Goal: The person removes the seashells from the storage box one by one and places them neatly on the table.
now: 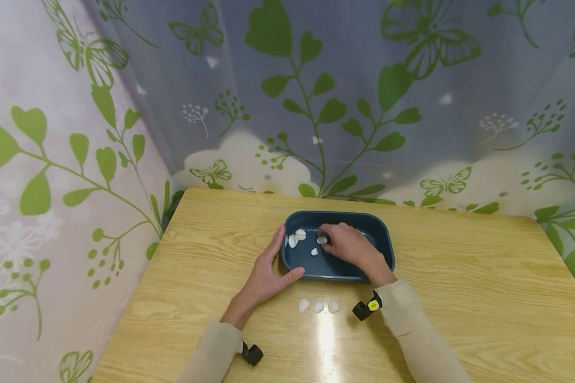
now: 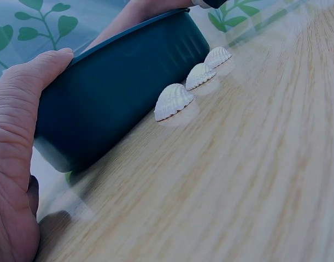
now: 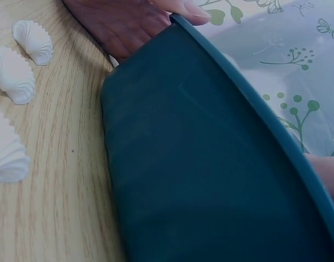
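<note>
Shells are lying both in and in front of the dark blue tray, which is resting on the wooden desk. Taking the tray's middle as the dial, with twelve pointing at the curtain, I am reaching my right grip in over the side at about four o'clock. With thumb and finger I am pinching one small pale shell inside the tray, toward nine. From that one, two more are sitting close together at nine o'clock, and a single loose shell is lying just beside it at seven.

My left grip is spreading wide about the tray's end, the thumb touching the rim at seven and the fingers reaching along the wall at nine.

Outside, between six and seven, a row of three ridged shells is sitting on the desk, each standing a little apart from its neighbour. Leaves and butterflies are covering the curtain, and beige sleeves are covering my forearms.
</note>
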